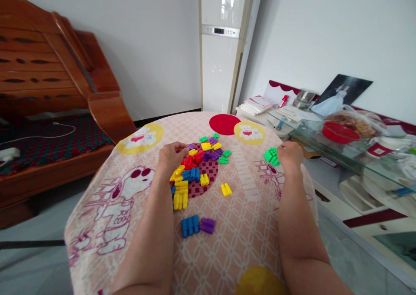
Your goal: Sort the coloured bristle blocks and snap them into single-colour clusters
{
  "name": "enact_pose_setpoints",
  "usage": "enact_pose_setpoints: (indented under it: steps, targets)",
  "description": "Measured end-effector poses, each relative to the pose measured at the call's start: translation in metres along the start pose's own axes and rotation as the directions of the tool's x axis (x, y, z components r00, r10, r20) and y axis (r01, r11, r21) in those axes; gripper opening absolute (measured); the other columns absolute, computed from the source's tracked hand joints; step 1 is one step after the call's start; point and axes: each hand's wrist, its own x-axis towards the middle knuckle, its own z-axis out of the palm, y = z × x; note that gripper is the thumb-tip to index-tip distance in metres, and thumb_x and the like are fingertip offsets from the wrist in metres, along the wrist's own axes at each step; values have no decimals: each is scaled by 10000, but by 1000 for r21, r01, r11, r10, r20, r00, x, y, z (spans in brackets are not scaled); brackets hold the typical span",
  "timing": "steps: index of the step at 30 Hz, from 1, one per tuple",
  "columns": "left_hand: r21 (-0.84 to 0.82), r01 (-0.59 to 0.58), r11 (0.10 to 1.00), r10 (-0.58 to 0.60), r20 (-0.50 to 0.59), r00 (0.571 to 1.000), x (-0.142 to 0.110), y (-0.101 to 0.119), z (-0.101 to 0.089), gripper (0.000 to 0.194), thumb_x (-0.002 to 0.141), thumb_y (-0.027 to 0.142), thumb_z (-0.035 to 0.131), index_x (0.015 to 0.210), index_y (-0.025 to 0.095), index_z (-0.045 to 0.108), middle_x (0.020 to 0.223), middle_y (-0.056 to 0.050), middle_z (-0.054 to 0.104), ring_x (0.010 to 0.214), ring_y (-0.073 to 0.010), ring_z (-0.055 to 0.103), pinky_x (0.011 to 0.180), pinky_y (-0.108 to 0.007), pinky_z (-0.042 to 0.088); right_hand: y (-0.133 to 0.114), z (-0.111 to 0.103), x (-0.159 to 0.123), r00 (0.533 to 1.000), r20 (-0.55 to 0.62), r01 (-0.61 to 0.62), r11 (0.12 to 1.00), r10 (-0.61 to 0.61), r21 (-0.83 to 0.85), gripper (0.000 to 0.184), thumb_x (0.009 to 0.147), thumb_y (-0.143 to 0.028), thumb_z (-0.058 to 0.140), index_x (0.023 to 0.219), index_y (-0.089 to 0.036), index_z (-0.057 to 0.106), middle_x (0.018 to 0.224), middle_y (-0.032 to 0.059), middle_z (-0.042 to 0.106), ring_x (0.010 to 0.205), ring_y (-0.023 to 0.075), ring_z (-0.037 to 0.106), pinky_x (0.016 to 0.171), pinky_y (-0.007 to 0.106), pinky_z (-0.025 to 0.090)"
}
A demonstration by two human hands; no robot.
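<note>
My left hand (pixel 172 157) is at the left side of a pile of plastic building blocks, fingers curled in and fingertips near a purple block (pixel 191 147). Whatever it pinches is hidden. Red blocks (pixel 188 162), yellow blocks (pixel 180 200) and blue blocks (pixel 191 175) lie beside and below this hand. My right hand (pixel 291 154) is closed at the table's right side, its fingertips against a cluster of green blocks (pixel 271 156); I cannot see whether it grips one. More purple blocks (pixel 212 155) and loose green blocks (pixel 224 160) sit at the pile's far right.
Nearer me lie a blue block group (pixel 190 226), a purple block (pixel 207 225) and a separate yellow block (pixel 226 189). A patterned cloth covers the round table (pixel 247 251). A wooden bench (pixel 107 108) stands left; a glass shelf (pixel 305 130) with a red bowl (pixel 340 132) stands right.
</note>
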Motion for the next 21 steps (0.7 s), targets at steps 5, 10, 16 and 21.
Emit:
enact_pose_setpoints:
  steps: [5, 10, 16, 21]
  targets:
    - [-78, 31, 996, -32, -9, 999, 0, -7, -4, 291, 702, 359, 609, 878, 155, 720, 702, -52, 722, 645, -180, 678, 615, -264, 528, -63, 13, -28, 967, 146, 213, 977, -210, -7, 310, 900, -257, 472, 979, -156, 754, 976, 155, 740, 942, 268, 664, 830, 339, 460]
    - [-73, 68, 995, -75, -93, 993, 0, -17, -10, 255, 728, 333, 582, 866, 169, 721, 674, -41, 712, 642, -180, 682, 631, -267, 526, -123, 46, -54, 846, 330, 435, 900, -419, 29, 341, 953, -260, 446, 1179, -156, 679, 1097, 138, 710, 1027, 250, 635, 890, 316, 440]
    - [-80, 120, 990, -134, -209, 969, 1, -22, -21, 270, 757, 296, 556, 920, 174, 733, 743, -49, 744, 691, -169, 703, 706, -268, 528, -197, 87, -44, 616, 392, 703, 702, -683, 118, 386, 978, -245, 399, 1296, -162, 601, 1292, 148, 605, 1190, 267, 539, 1035, 354, 379]
    - [-13, 133, 991, -131, -294, 947, 1, -29, -30, 309, 774, 296, 537, 963, 175, 749, 812, -68, 757, 740, -179, 695, 721, -280, 513, -232, 116, -30, 551, 504, 728, 678, -665, 99, 408, 967, -202, 420, 1336, -208, 596, 1375, 123, 579, 1217, 245, 532, 1018, 347, 391]
